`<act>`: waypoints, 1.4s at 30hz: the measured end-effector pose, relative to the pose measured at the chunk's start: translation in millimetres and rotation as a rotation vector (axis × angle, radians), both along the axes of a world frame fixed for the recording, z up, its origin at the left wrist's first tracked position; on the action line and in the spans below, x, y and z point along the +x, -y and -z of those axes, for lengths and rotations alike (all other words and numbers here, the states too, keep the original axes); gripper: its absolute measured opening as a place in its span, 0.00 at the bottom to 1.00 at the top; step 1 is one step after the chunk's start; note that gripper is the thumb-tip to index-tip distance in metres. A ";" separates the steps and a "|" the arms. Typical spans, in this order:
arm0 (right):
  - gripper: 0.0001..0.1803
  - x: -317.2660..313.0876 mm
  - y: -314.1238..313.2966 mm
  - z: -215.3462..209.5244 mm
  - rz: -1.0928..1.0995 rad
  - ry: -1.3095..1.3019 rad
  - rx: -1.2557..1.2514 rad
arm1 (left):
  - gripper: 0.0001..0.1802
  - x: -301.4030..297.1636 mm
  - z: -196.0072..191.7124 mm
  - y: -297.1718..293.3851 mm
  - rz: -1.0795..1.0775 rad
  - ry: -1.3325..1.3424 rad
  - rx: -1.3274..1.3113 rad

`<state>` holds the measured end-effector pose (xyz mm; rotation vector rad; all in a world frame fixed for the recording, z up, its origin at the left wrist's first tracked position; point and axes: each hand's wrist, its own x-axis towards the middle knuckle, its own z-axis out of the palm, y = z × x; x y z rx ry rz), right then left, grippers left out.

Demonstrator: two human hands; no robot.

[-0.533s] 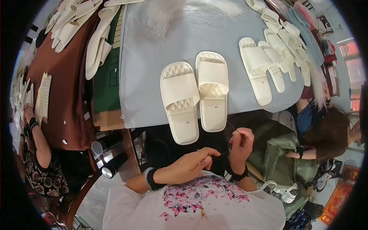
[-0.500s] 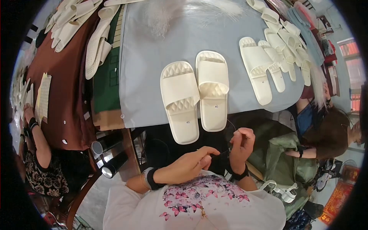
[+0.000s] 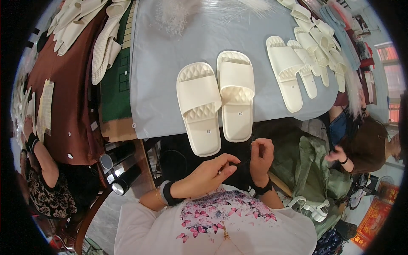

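Two white slide slippers lie side by side on a pale blue-grey table cover [image 3: 161, 76], the left slipper [image 3: 199, 106] slightly nearer me than the right slipper [image 3: 235, 93]. Both my hands are below the table edge, over my dark lap. My left hand [image 3: 208, 174] reaches right with its fingers close together, the tips near my right hand. My right hand [image 3: 261, 155] is curled into a loose fist, thumb and forefinger pinched; whether anything thin is held there I cannot tell. I wear dark wristbands and a white shirt with a pink flower print.
More white slippers [image 3: 293, 68] lie in a row at the table's right, others [image 3: 104, 46] are piled at the upper left on brown cloth. Two dark tubes [image 3: 121, 170] stick out under the table. One person [image 3: 42, 182] sits left, another [image 3: 365, 146] right beside an olive cloth [image 3: 314, 170].
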<state>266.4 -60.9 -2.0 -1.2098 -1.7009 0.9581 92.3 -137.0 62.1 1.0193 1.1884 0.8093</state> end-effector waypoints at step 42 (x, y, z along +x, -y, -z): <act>0.09 -68.3 -35.6 -52.9 -0.558 0.314 0.139 | 0.11 -20.1 16.2 -56.6 -0.897 0.878 -0.022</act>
